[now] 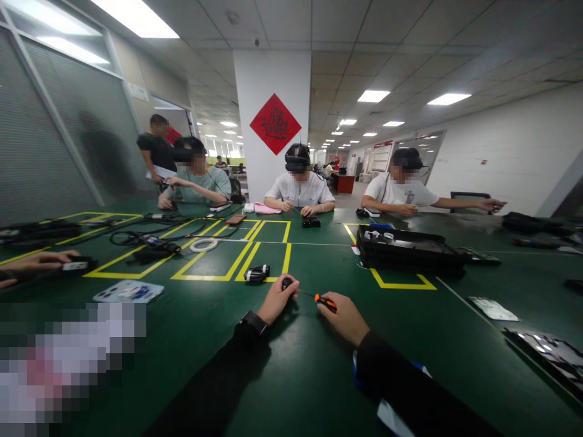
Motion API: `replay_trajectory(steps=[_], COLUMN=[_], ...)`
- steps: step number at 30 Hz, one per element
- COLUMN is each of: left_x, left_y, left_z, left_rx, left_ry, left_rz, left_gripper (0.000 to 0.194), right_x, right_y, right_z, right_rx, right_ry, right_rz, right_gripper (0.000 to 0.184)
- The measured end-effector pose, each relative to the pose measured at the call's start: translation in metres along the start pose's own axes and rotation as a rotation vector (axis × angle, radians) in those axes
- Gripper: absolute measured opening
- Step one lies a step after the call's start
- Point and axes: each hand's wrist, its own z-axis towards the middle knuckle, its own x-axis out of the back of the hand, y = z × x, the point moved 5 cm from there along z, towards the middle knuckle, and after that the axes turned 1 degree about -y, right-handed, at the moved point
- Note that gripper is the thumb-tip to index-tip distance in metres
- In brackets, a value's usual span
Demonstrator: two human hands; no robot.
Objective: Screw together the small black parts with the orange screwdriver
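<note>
Near the middle of the green table [291, 352], my left hand [276, 300] is closed around a small black part [286, 283], whose lower side is hidden by the fingers. My right hand [344, 315] grips an orange-and-black screwdriver [326, 303] by its handle. The thin shaft points left, and its tip meets the left hand at the black part; the exact contact is too small to see. Just beyond the left hand lies a black part with white bands [257, 273].
Yellow tape outlines [200, 278] mark the table. A long black open housing [410, 246] stands right of centre. Black cables [150, 243] and a white coil [204, 244] lie left. A patterned phone [129, 291] rests nearer. Another person's hand [45, 261] reaches in at left; several people sit opposite.
</note>
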Motion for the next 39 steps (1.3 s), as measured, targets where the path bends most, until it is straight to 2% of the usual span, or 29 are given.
replay_trajectory(steps=[4,7,12,16,20,25,31,36,39], left_x=[0.0,-0.001,-0.002,-0.003,-0.002,-0.001,-0.001,-0.001,-0.001], left_y=[0.002,0.004,0.003,0.003,0.003,0.0,-0.003,-0.005,-0.004], left_z=[0.0,-0.001,-0.002,-0.002,-0.002,-0.001,0.001,0.001,0.0], left_rx=[-0.02,-0.027,-0.017,-0.033,-0.034,-0.034,-0.043,-0.038,-0.047], left_ry=[-0.002,-0.028,-0.04,-0.071,-0.08,-0.077,-0.074,-0.073,-0.081], left_rz=[0.009,0.017,0.013,0.023,0.031,0.043,0.048,0.064,0.067], left_gripper=[0.025,0.023,0.02,0.018,0.018,0.018,0.018,0.018,0.017], right_x=[0.0,0.001,-0.003,-0.003,-0.001,-0.003,-0.005,-0.006,-0.006], right_y=[0.001,0.002,0.0,-0.003,-0.006,-0.006,-0.008,-0.001,0.004], right_z=[0.001,0.001,0.0,-0.001,-0.002,-0.003,-0.002,-0.001,0.0], right_rx=[0.016,0.035,0.051,0.074,0.106,0.047,0.038,0.014,-0.024], right_ry=[0.021,0.033,-0.012,-0.022,-0.056,-0.069,-0.023,-0.005,0.016], right_rz=[-0.005,-0.013,-0.057,-0.118,-0.146,-0.163,-0.235,-0.157,-0.098], right_gripper=[0.022,0.017,0.016,0.023,0.013,0.012,0.025,0.013,0.015])
